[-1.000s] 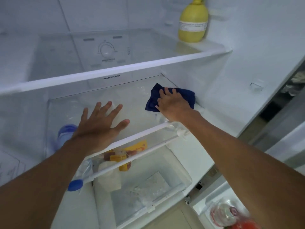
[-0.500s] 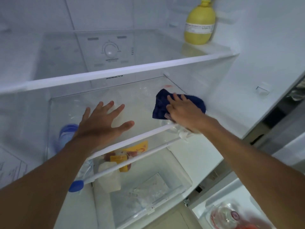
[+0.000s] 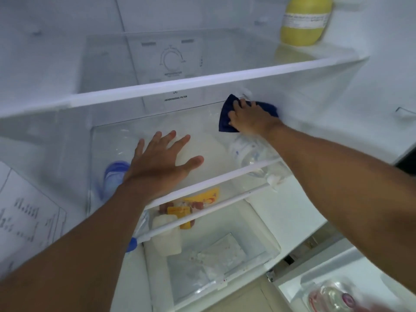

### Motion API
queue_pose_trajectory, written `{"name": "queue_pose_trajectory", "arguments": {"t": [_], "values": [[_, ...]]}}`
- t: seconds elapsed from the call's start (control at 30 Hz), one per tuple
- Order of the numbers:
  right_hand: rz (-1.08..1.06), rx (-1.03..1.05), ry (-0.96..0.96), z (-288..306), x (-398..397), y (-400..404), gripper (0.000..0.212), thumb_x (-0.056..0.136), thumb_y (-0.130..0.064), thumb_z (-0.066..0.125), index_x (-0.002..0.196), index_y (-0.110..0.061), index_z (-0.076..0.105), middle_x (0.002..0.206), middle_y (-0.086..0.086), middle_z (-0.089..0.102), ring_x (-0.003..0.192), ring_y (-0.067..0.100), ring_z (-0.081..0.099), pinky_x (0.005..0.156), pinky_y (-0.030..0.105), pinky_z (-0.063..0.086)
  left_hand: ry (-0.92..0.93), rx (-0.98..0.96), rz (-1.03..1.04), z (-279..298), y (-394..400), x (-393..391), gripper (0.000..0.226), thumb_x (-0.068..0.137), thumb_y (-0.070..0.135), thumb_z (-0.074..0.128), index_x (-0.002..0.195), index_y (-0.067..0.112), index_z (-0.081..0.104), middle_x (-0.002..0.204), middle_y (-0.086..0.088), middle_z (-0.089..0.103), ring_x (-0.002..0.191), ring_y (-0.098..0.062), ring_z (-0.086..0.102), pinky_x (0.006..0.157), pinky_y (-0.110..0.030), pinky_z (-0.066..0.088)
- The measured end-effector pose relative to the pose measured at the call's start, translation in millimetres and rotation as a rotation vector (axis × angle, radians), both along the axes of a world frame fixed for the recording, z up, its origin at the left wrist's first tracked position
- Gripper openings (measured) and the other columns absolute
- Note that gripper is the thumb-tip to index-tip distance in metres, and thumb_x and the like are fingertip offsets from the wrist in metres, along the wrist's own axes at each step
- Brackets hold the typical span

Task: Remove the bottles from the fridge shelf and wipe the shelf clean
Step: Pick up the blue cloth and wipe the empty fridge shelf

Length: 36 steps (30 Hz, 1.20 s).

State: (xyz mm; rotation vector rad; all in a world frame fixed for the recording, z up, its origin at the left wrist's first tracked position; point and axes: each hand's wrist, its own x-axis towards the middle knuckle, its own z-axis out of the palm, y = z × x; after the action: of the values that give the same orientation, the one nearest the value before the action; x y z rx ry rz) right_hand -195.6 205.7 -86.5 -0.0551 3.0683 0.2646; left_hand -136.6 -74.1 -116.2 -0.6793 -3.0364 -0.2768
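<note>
The glass fridge shelf [image 3: 126,140] runs across the middle of the view. My right hand [image 3: 252,120] presses a dark blue cloth [image 3: 225,118] onto its back right corner, against the side wall. My left hand [image 3: 157,165] lies flat on the glass near the front, fingers spread, holding nothing. A blue-capped bottle [image 3: 114,174] shows blurred at the left beside my left wrist. A clear bottle [image 3: 249,154] lies under my right forearm; I cannot tell whether these two are on the glass or below it.
A yellow bottle [image 3: 301,21] stands on the upper shelf at the far right. Below, a clear drawer [image 3: 258,224] holds a white container [image 3: 166,235] and a yellow packet [image 3: 202,199]. A door bin at the bottom right holds a clear bottle [image 3: 333,298].
My right hand slid the cloth toward the shelf's front edge, then back into the back right corner. My left hand stayed flat in place.
</note>
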Motion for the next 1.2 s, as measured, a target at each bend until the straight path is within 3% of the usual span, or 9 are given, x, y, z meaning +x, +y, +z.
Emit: {"name": "queue_pose_trajectory", "arguments": {"t": [0.2,0.37,0.53,0.6,0.7,0.83,0.97,1.13,1.2], "values": [[0.151,-0.014,-0.036,-13,27,4,0.044,0.109,-0.03,0.026,0.127,0.001,0.051,0.168,0.022,0.012,0.153,0.045,0.012,0.123,0.057,0.019,0.01,0.037,0.018,-1,1,0,0.09,0.079,0.093,0.012,0.157,0.049,0.017,0.171,0.015,0.01,0.158,-0.014,0.001,0.126,-0.052,-0.001],[0.106,0.009,0.054,2,-16,-15,0.025,0.105,-0.014,0.037,0.12,0.002,0.048,0.146,0.035,0.039,0.139,0.052,0.035,0.11,0.067,0.033,0.011,0.088,0.03,0,2,2,0.08,0.086,0.086,0.021,0.154,0.044,0.024,0.17,0.015,0.015,0.158,-0.013,0.004,0.127,-0.05,0.0],[0.358,0.029,-0.03,-11,22,-25,0.037,0.108,-0.022,0.035,0.115,0.006,0.058,0.164,0.028,0.019,0.152,0.043,0.02,0.121,0.054,0.023,0.0,0.118,0.047,2,2,3,0.082,0.085,0.086,0.031,0.153,0.04,0.027,0.169,0.014,0.018,0.157,-0.012,0.005,0.127,-0.048,0.0],[0.249,0.089,0.041,-8,23,-3,0.051,0.109,-0.034,0.029,0.138,0.004,0.047,0.167,0.023,0.015,0.154,0.041,0.016,0.123,0.054,0.018,-0.001,0.122,0.038,2,2,4,0.082,0.085,0.086,0.031,0.153,0.04,0.027,0.169,0.014,0.018,0.158,-0.013,0.006,0.127,-0.048,0.001],[-0.107,-0.14,0.033,5,0,-18,0.064,0.105,-0.047,0.023,0.16,-0.015,0.02,0.17,0.014,0.009,0.155,0.039,0.009,0.121,0.058,0.013,0.009,0.117,0.039,1,0,1,0.084,0.083,0.087,0.03,0.153,0.04,0.028,0.169,0.014,0.019,0.157,-0.013,0.007,0.127,-0.048,0.002],[-0.028,-0.082,0.01,3,33,-33,0.063,0.102,-0.045,0.016,0.157,-0.015,0.026,0.17,0.014,0.011,0.154,0.044,0.013,0.12,0.061,0.017,0.015,0.119,0.04,3,1,4,0.081,0.085,0.085,0.032,0.152,0.04,0.031,0.168,0.012,0.023,0.157,-0.015,0.011,0.127,-0.05,0.003],[0.124,0.209,-0.066,-5,117,6,0.038,0.105,-0.028,0.033,0.129,-0.004,0.049,0.161,0.032,0.023,0.148,0.051,0.023,0.114,0.065,0.028,0.012,0.113,0.031,7,0,8,0.074,0.09,0.081,0.027,0.152,0.04,0.029,0.169,0.011,0.022,0.157,-0.016,0.01,0.127,-0.05,0.003],[-0.196,-0.04,-0.076,8,61,-5,0.076,0.1,-0.051,0.011,0.16,-0.005,0.007,0.169,0.02,0.005,0.154,0.044,0.008,0.124,0.054,0.012,0.017,0.106,0.036,6,0,9,0.076,0.09,0.082,0.026,0.152,0.04,0.03,0.168,0.011,0.022,0.157,-0.016,0.011,0.127,-0.049,0.003],[-0.134,-0.076,-0.034,3,86,0,0.068,0.102,-0.045,0.017,0.156,-0.004,0.023,0.166,0.024,0.015,0.152,0.046,0.017,0.122,0.056,0.018,0.017,0.121,0.033,6,1,9,0.076,0.089,0.082,0.027,0.151,0.04,0.031,0.168,0.01,0.024,0.157,-0.016,0.013,0.127,-0.05,0.004]]}}
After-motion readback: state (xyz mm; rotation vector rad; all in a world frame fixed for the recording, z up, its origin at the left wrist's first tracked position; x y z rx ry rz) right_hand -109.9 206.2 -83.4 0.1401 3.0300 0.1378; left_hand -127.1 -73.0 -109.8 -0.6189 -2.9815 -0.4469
